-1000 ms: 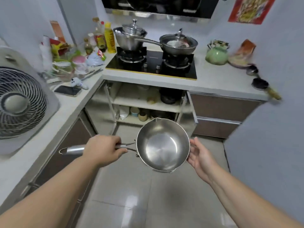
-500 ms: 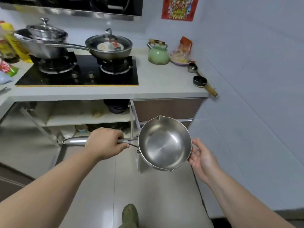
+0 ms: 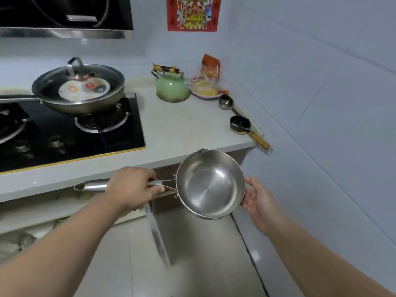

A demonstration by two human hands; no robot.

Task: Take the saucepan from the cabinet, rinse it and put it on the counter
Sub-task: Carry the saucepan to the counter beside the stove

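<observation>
A shiny steel saucepan (image 3: 209,185) with pour spouts hangs in the air just in front of the counter (image 3: 171,129) edge, its empty inside facing me. My left hand (image 3: 130,189) is shut around its long steel handle. My right hand (image 3: 259,199) is open, fingers spread, touching the pan's right rim. The open cabinet (image 3: 32,211) with its shelves lies below the counter at the lower left, its door (image 3: 158,236) swung out toward me.
A lidded frying pan (image 3: 79,91) sits on the black gas hob (image 3: 70,133). On the counter's right part stand a green kettle (image 3: 172,87), a plate of food (image 3: 205,91), a ladle (image 3: 226,102) and a small black pan (image 3: 241,125). A tiled wall closes the right side.
My view has swung right and closer to the counter. The saucepan, still held the same way, now sits in front of the counter's right section instead of the open cabinet.
</observation>
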